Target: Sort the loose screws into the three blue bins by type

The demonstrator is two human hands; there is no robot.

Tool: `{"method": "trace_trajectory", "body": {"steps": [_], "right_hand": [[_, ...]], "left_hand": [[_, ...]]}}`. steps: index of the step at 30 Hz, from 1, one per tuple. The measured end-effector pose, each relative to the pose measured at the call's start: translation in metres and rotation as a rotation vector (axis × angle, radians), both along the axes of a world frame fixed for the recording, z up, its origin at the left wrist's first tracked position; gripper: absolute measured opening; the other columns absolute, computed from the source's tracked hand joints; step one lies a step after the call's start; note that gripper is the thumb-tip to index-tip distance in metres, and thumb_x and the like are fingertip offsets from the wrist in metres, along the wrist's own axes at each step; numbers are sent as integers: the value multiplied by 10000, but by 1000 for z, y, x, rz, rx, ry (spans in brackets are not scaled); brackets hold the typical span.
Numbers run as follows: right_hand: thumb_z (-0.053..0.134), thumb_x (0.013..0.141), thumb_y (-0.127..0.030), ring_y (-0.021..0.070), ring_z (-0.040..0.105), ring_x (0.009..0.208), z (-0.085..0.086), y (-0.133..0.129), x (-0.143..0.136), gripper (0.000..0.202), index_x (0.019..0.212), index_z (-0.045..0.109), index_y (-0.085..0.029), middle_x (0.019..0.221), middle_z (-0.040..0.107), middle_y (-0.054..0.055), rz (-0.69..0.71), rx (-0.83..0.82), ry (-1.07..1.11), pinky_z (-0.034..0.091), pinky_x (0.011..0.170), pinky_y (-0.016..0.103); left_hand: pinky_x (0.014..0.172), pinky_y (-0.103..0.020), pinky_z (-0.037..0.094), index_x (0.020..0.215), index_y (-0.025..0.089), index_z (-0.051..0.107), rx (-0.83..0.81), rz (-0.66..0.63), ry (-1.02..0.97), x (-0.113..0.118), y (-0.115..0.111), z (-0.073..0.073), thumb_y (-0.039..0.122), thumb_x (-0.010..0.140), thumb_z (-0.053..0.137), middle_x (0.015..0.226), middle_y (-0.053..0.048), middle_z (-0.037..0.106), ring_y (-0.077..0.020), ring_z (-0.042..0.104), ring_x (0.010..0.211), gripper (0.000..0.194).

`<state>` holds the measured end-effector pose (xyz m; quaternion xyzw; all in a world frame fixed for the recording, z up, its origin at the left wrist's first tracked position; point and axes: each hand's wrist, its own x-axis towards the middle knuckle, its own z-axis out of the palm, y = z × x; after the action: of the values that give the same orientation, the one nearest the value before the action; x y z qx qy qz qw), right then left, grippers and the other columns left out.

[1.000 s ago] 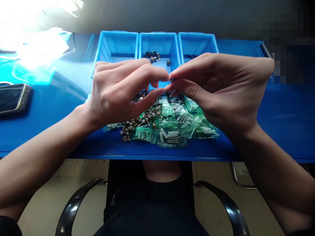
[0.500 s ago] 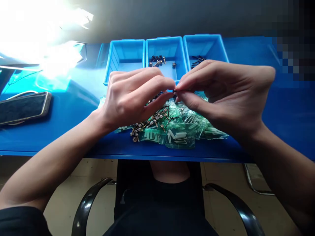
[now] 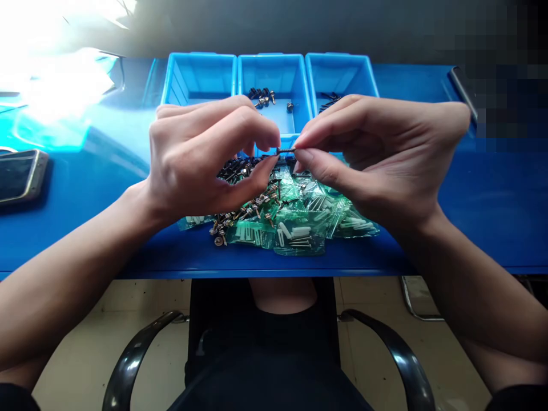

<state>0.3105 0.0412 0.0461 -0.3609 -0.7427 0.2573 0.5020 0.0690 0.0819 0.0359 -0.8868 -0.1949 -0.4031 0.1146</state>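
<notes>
A small dark screw (image 3: 286,150) lies level between my two hands, above the pile. My right hand (image 3: 377,148) is closed, pinching one end of it between thumb and forefinger. At the other end, my left hand (image 3: 192,154) has its thumb and forefinger tips about the screw's head, the remaining fingers curled. Below them is a heap of loose dark screws (image 3: 233,169) and shinier screws with washers (image 3: 257,206). Green-tinted clear packets (image 3: 299,235) with white plugs and screws lie beside and under the heap, partly hidden by my hands.
Three blue bins stand in a row behind my hands. The left bin (image 3: 203,77) shows no parts, the middle bin (image 3: 274,74) has several washer screws, the right bin (image 3: 342,74) dark screws. A phone (image 3: 21,176) lies left. Chair armrests (image 3: 141,354) are below the table.
My hands have drawn slightly apart, so the screw's shaft now shows between them. The whole view has shifted, with the bins and table appearing further left.
</notes>
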Motion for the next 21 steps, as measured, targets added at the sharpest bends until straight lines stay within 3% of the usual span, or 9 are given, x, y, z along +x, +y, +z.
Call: {"method": "trace_trajectory", "body": {"steps": [12, 21], "right_hand": [[824, 934, -107, 207, 777, 909, -2, 0, 2, 195, 976, 833, -297, 988, 814, -6, -15, -7, 13, 738, 845, 394], [792, 973, -182, 258, 787, 888, 3, 0, 4, 168, 957, 809, -348, 1026, 809, 12, -23, -59, -10, 741, 853, 470]], "left_hand": [[639, -284, 551, 1060, 250, 667, 17, 27, -25, -1, 2, 0, 221, 963, 722, 894, 40, 747, -121, 720, 738, 116], [640, -254, 549, 1061, 182, 702, 92, -44, -17, -4, 7, -1, 187, 962, 743, 926, 6, 769, -113, 737, 750, 107]]}}
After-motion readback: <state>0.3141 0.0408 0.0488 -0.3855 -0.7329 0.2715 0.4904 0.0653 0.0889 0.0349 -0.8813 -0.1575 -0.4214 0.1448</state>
